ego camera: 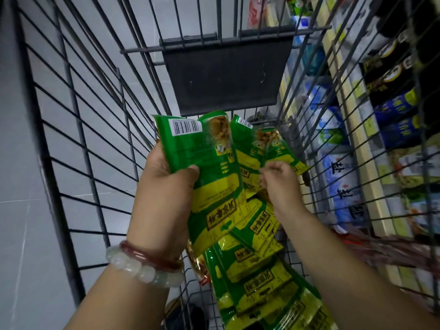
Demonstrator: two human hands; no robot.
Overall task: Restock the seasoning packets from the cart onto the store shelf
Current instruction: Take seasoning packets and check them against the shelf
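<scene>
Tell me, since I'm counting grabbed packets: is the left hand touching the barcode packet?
Touching. The head view shows the left hand holding the barcode packet, thumb pressed across its front.

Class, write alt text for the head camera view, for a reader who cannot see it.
Over a wire shopping cart, the left hand grips a green and yellow seasoning packet while the right hand pinches further packets fanned beside it. More packets lie piled in the cart, and stocked store shelves show through its right side.

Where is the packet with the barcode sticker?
The barcode packet is held up in the left hand, mid-frame inside the wire cart, beside the right hand.
</scene>
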